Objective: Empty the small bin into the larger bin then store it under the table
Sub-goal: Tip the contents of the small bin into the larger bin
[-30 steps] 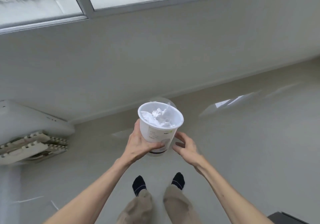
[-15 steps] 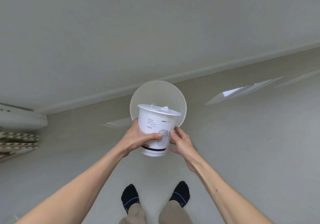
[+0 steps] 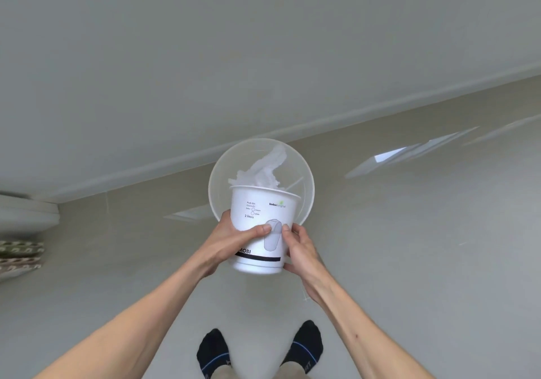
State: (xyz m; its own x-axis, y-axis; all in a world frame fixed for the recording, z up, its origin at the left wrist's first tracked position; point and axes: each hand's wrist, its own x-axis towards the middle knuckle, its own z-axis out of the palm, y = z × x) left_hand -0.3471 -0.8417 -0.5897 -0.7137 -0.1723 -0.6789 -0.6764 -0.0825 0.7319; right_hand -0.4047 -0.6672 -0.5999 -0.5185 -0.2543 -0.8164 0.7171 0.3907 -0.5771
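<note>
The small bin [image 3: 262, 226] is blocking the near part of the larger bin [image 3: 307, 179], so only the far rim and a bit of the see-through wall are showing. The bottom of the larger bin is hidden. White crumpled paper [image 3: 260, 170] is sticking out of the small bin's mouth and looking blurry, so its shape is hard to make out. The tiny words on the small bin's label are mostly too small to read. At the left edge, a white thing [image 3: 26, 211] and some patterned stuff below it are cut off and fuzzy.

The left hand [image 3: 231, 245] is wrapping around the left side of the small bin, with its thumb pressing flat across the front. The right hand [image 3: 298, 249] is pressing on the right side, thumb on the front and fingers going around the back, out of sight. Both arms are reaching forward from the bottom corners. The small bin is tipping away from the person, with its mouth over the opening of the larger bin.

The larger bin is sitting on the pale floor [image 3: 409, 261], near where the wall [image 3: 263, 41] starts. Two feet in dark socks [image 3: 306, 346] are standing just behind the hands. The floor on both sides of the bins is looking bare and wide.
</note>
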